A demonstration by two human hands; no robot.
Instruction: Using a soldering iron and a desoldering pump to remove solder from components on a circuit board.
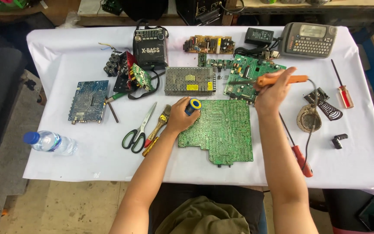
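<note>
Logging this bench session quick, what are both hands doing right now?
Left hand: closed around a small blue spool at the large green circuit board.
Right hand: closed on an orange-handled soldering iron.

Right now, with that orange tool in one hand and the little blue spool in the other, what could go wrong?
1. The right hand holds the soldering iron above a small green circuit board; if it is hot, a slip might scorch the board or burn fingers.
2. The iron's cord trails past the stand and red screwdriver; a tug might drag them.
3. The left hand, holding the solder spool, rests at the edge of the large green circuit board and could nudge it.
</note>
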